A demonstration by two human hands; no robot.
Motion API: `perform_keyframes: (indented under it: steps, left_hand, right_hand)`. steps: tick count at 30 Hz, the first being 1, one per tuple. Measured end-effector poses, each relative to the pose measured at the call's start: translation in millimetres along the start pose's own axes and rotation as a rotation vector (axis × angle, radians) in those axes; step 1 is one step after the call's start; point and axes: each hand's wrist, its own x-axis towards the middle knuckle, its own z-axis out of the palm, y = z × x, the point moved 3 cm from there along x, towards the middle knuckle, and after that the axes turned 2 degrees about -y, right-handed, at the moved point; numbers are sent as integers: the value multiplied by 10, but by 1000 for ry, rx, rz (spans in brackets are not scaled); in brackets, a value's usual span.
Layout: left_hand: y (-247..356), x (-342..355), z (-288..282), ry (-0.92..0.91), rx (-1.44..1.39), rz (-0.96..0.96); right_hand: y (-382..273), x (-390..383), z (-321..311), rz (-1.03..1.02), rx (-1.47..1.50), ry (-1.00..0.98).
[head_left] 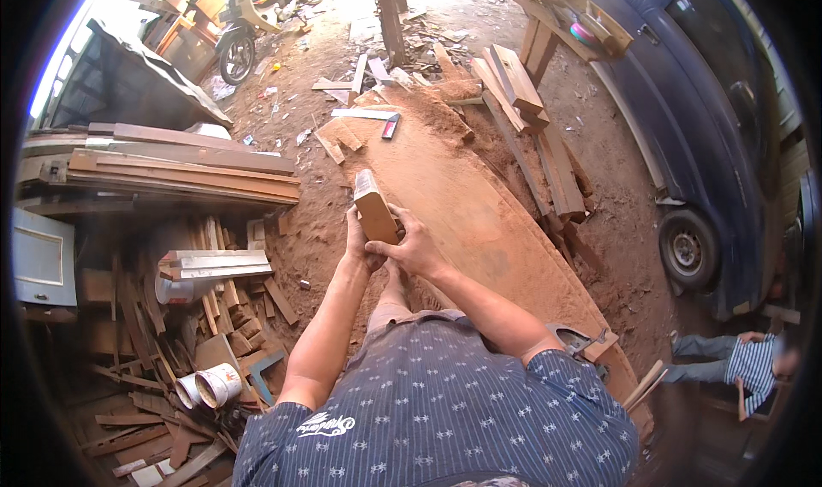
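A short, thick wooden block [375,203] is held upright and slightly tilted in front of me, with a pale top end. My left hand [358,237] grips its left side, and my right hand [409,246] wraps round its right side near the bottom, thumb across it. Just beyond the block lies a long wooden plank [467,239] covered in sawdust. On its far end rest a try square [368,114] with a red and dark handle and small wood offcuts [338,136].
Stacked boards [171,166], scrap wood and white buckets [218,386] lie on my left. Timber pieces [556,170] are piled right of the plank, near a dark blue vehicle [719,187]. A person [753,367] in a striped top is at the lower right; a motorbike [240,50] stands beyond.
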Motion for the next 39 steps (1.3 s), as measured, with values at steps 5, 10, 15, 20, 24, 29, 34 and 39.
perform_keyframes:
  steps: [5,10,15,20,24,29,34,39]
  left_hand:
    - [79,21,64,-120,64,-18]
    - [118,233,-977,329,800,192]
    - [415,124,-419,278,1521,967]
    - [985,208,-360,128,1507,984]
    - [1492,317,-131,28,1664,1011]
    - [1723,675,45,150,1455,763]
    - [1666,1469,-682,452,1025,299]
    - [1417,2020,-1752,240,593,-160]
  right_hand:
    - [-101,142,-69,-11,89,2]
    - [-193,400,27,-82,-28,55]
    - [-286,557,51,-161,-200,75]
    - [313,773,180,-133,224,-22]
    - [842,835,329,117,-135,28]
    - [1150,1168,444,-19,-530,48]
    - [1094,1220,522,54,-511,37]
    - [1462,1268,614,164,-520,13]
